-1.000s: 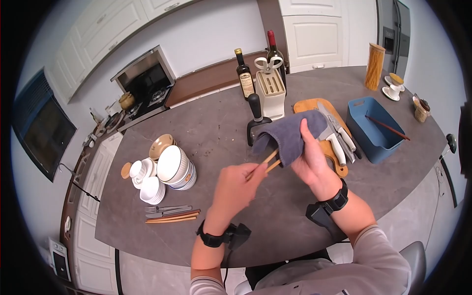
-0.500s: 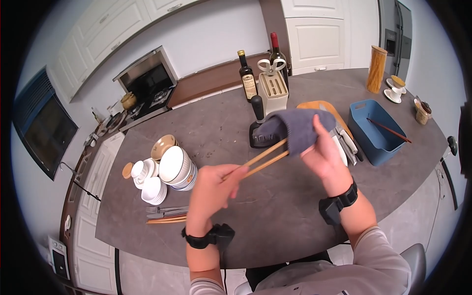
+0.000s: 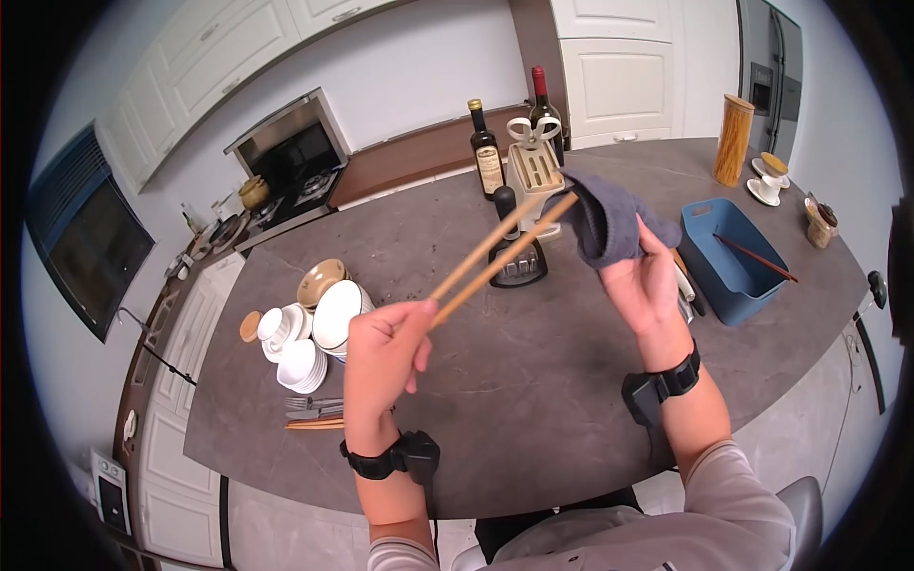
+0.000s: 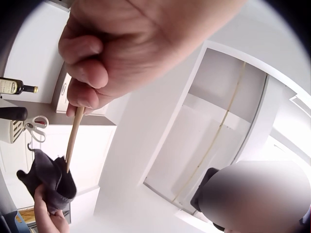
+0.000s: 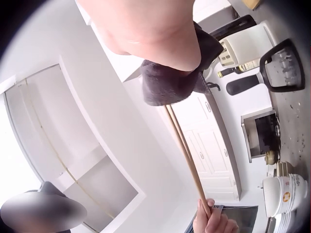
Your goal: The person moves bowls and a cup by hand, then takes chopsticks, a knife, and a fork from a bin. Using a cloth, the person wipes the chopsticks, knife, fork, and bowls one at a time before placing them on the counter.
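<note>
Two light wooden chopsticks (image 3: 495, 261) slant up over the table, their near ends pinched by my left hand (image 3: 388, 360). A dark grey-blue cloth (image 3: 619, 221) is draped over the fingers of my right hand (image 3: 645, 290), whose thumb presses on it. The chopsticks' far tips lie at the cloth's left edge in the head view; whether they touch it there is unclear. In the right wrist view, the chopsticks (image 5: 187, 153) run up to the cloth (image 5: 170, 85). Much of the right hand's grip is hidden by the cloth.
A blue bin (image 3: 733, 266) with a dark chopstick stands right of the cloth. Behind are a knife block (image 3: 535, 181), bottles (image 3: 487, 157) and a black-handled masher (image 3: 519, 265). Stacked bowls (image 3: 338, 314) and cutlery (image 3: 314, 409) lie at the left.
My left hand has moved left and the chopsticks now show more of their length, raised higher. The cloth in my right hand has shifted right, uncovering the black-handled tool.
</note>
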The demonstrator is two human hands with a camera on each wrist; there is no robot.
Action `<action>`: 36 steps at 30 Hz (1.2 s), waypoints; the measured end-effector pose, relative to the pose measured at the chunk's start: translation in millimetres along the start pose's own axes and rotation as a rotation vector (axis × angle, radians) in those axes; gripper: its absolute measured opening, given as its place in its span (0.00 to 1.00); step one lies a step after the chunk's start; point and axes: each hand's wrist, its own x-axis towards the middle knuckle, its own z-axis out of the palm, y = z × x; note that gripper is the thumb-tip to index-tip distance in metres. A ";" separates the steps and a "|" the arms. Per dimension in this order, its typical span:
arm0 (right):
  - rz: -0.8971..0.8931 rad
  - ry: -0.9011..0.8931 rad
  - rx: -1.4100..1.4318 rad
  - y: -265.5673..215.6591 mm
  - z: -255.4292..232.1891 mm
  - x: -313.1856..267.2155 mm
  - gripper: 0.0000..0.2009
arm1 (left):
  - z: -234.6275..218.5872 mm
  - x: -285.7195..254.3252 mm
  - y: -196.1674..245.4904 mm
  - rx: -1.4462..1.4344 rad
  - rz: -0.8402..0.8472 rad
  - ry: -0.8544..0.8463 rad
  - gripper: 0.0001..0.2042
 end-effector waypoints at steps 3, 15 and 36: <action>0.096 0.008 0.090 -19.1 -18.3 12.5 0.16 | -6.4 3.5 -2.4 -0.039 0.031 0.062 0.14; 0.126 -0.217 0.239 -23.1 -40.0 19.2 0.21 | 15.7 12.3 -15.6 -0.140 0.089 0.039 0.15; 0.649 -0.365 0.179 31.3 -82.6 20.2 0.20 | 61.8 -57.0 -62.1 -0.374 -0.117 0.289 0.16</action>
